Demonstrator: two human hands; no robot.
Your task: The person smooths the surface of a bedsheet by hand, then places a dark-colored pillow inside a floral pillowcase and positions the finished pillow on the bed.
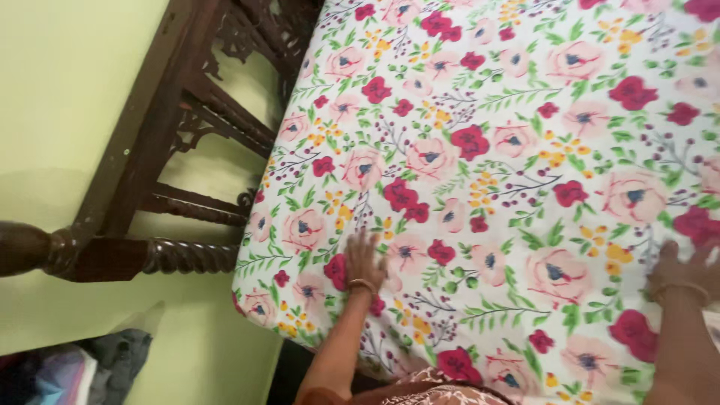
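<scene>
The left hand [365, 257] is lying flat on the flowered bedsheet [517, 172], palm down, fingers spread wide and pointing away toward the far side; it is holding nothing, only pressing on the cloth near the left corner of the mattress. A thin bangle [361, 284] is sitting on that wrist, and the forearm is running down to the near edge of the view, where it is being cut off.

The right hand [686, 268] is resting on the same sheet at the far right — open too, fingers splayed, though the outer fingers are slipping past the frame edge and the whole hand is blurred, so I cannot tell how firmly it is pressing. A bangle [681, 291] is showing on that wrist as well.

The sheet is covering the mattress from the near left corner out to the far right, white with pink and red roses, green sprigs and small yellow blossoms; it is looking smooth between the two hands. Its near edge is dropping out of sight below.

At the bottom, a patch of brown patterned clothing [427, 394] is peeking in, mostly cut off.

To the left, the dark carved wooden bed frame [142, 172] is standing against a pale green wall [60, 90] — its twisted rail is meeting the mattress corner. In the near left corner a heap of grey and coloured cloth [82, 371] is lying, too blurred to make out.
</scene>
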